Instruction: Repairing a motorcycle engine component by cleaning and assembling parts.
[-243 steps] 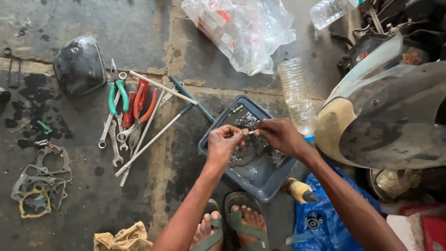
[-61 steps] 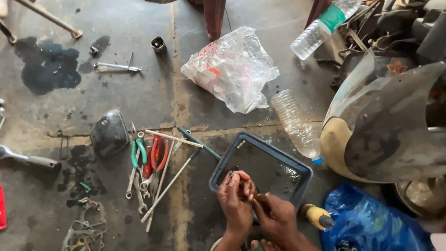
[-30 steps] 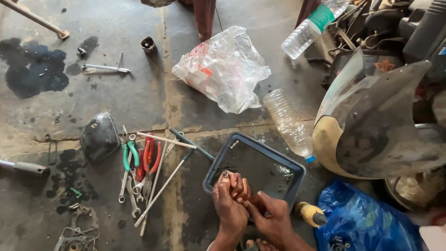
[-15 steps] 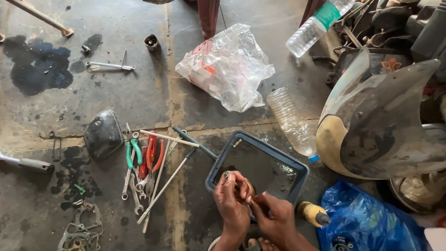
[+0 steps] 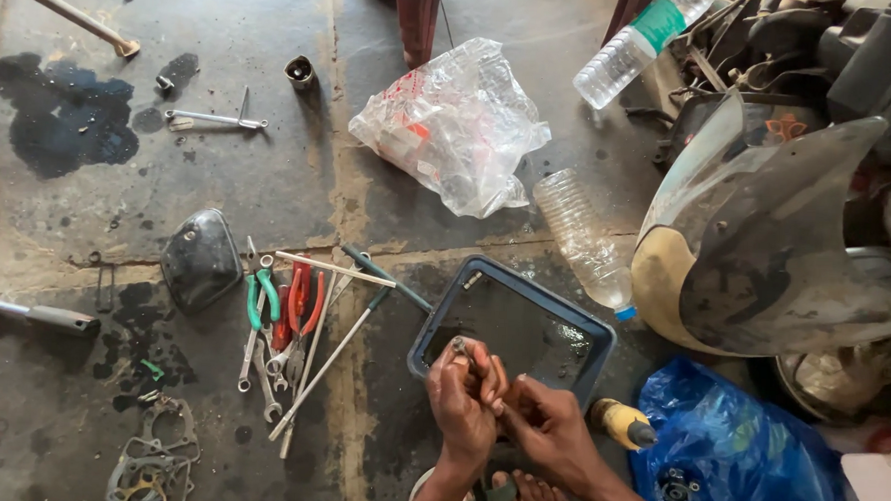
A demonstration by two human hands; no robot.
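I see an oil-stained concrete floor (image 5: 269, 173) with a stripped scooter body (image 5: 766, 244) filling the right side, its grey fairing tipped toward the middle. Near right lies a blue plastic bag (image 5: 737, 459); far of centre sits a crumpled clear plastic bag (image 5: 451, 126). A dark rectangular tray (image 5: 572, 331) holding a shallow film of liquid sits in the near middle, an empty clear bottle (image 5: 586, 242) lying just beside its far right corner, and a second bottle (image 5: 635, 48) propped farther off. Left of the tray a spread of hand tools (image 5: 292, 324) lies in a loose fan: pliers with green and red handles, spanners, long rods. A black cover (image 5: 200, 260) rests left of those, a gasket (image 5: 151, 458) nearer still.

My left hand (image 5: 464, 407) and right hand (image 5: 548, 435) meet over the tray's near edge. The left grip is closed around a small metal part (image 5: 461, 349), its tip poking out above the fingers; the right hand's fingers press in against it, pinching, though I cannot tell exactly what they hold. A yellow-handled screwdriver (image 5: 618, 423) lies just right of the right hand.

The risk, as I judge it: greasy fingers could let the part slip into the tray's liquid or onto the cluttered floor, where something so small would be hard to find
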